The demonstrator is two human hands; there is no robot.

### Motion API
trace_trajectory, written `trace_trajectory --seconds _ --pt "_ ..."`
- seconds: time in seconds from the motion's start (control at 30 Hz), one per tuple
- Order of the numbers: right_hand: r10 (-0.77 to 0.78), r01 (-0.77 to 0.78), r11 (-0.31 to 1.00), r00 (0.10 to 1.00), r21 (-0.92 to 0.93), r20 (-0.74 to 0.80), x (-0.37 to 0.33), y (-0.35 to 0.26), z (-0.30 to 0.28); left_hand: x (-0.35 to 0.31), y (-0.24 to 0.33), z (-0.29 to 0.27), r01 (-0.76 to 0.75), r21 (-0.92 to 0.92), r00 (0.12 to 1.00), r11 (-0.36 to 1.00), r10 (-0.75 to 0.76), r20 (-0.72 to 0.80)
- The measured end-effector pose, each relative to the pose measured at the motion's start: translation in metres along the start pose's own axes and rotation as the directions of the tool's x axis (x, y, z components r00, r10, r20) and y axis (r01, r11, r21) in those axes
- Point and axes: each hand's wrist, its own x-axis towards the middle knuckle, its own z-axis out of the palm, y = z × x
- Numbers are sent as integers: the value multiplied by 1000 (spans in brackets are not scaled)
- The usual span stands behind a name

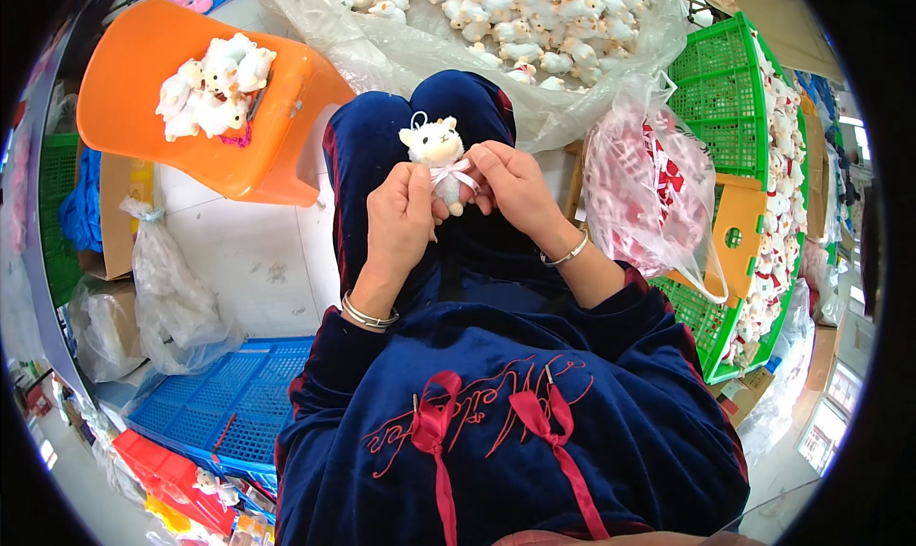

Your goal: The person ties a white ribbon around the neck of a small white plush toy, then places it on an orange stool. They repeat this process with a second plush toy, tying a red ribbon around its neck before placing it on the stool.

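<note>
A small white plush alpaca [434, 145] with a hanging loop on its head is held upright above my lap. Round its neck runs a pale pink ribbon [452, 171], tied in a bow. My left hand [405, 206] grips the toy's body from the left side, with some fingers behind it. Thumb and forefinger of my right hand [515, 185] pinch the right side of the ribbon, while its other fingers curl beneath, close to the toy's legs.
Several white plush toys [215, 86] lie on an orange chair [124, 79] at left. Ahead, a plastic sheet [324, 31] bears a large pile of plush toys [544, 21]. A bag of ribbons [649, 179] and a filled green crate [720, 103] stand right; a blue crate [229, 393] lies lower left.
</note>
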Motion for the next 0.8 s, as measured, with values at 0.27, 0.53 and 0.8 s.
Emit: trace_trajectory --seconds 0.27,0.53,0.8 --pt "5 -14 986 998 -166 -55 -2 -2 6 2 5 4 -30 146 999 989 34 -24" --pt "-50 37 971 998 -235 -49 -2 -3 6 -3 -9 3 -174 92 984 980 176 -10" --pt "-72 61 965 997 -256 -33 -1 -3 6 -3 -10 0 -129 8 991 992 129 32"
